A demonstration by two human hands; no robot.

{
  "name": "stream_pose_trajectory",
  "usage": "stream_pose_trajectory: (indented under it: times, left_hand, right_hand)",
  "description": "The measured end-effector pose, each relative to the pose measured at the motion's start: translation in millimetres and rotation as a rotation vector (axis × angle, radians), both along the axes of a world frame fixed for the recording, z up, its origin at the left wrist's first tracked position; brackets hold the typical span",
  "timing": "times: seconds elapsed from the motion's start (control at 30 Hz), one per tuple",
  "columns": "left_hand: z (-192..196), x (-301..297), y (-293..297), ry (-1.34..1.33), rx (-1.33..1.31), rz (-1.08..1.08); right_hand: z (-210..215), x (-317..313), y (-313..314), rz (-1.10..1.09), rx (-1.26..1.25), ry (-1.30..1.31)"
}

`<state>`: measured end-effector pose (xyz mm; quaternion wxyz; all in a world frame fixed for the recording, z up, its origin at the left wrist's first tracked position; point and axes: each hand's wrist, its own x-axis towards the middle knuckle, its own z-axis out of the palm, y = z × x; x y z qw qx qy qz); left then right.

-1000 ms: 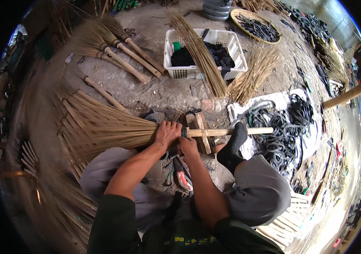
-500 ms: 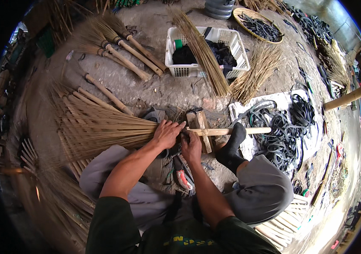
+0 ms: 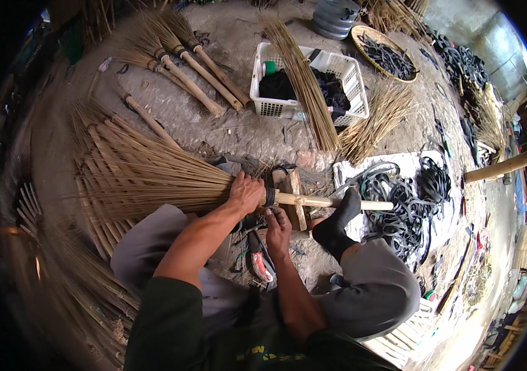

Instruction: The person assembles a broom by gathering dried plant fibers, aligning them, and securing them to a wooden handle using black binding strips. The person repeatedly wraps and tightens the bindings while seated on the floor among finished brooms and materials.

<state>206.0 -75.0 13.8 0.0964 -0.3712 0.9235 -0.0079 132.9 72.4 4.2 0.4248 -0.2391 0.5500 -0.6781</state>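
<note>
A broom of thin brown bristles (image 3: 170,179) lies across in front of me, its bristles fanned to the left and its pale wooden handle (image 3: 319,200) to the right. My left hand (image 3: 246,191) is wrapped round the gathered neck of the bristles. Just right of it, a black band (image 3: 270,196) circles the neck where the handle begins. My right hand (image 3: 278,230) is closed just below the band, thumb and fingers pinched; what they hold, if anything, is too small to tell. My foot in a black sock (image 3: 340,224) rests against the handle.
Red-handled pliers or cutters (image 3: 259,263) lie below my hands. A white sack (image 3: 345,170) bears tangled black rubber strips (image 3: 399,210). Farther off are a white crate (image 3: 303,111), a bristle bundle (image 3: 303,80), a woven tray (image 3: 413,79) and finished brooms (image 3: 189,86).
My right hand has moved down, away from the broom's neck, uncovering the black band. My left hand stays on the bristles, and the whole view has shifted slightly.
</note>
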Motion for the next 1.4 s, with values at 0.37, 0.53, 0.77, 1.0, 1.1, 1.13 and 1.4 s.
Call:
stream_pose_trajectory:
  times: [0.37, 0.53, 0.77, 1.0, 1.1, 1.13, 1.4]
  left_hand:
    - [-3, 6, 27, 0.102, -0.296, 0.010]
    - [17, -2, 24, -0.064, -0.176, 0.030]
    - [41, 33, 65, 0.549, 0.288, 0.075]
    - [-68, 107, 176, -0.131, 0.670, 0.510]
    - [-101, 116, 187, -0.269, 0.756, 0.495]
    - [-107, 116, 186, -0.289, 0.758, 0.505]
    - [-115, 110, 194, -0.412, 0.778, 0.399]
  right_hand:
    - [-2, -77, -72, 0.229, -0.026, 0.774]
    - [-50, -108, -130, 0.792, 0.201, 0.796]
    - [-43, -105, -131, 0.797, 0.344, 0.676]
    - [-43, -101, -130, 0.746, 0.436, 0.544]
    - [-47, -102, -127, 0.728, 0.423, 0.396]
    - [-46, -103, -128, 0.732, 0.414, 0.382]
    - [-3, -74, -70, 0.253, 0.255, 0.625]
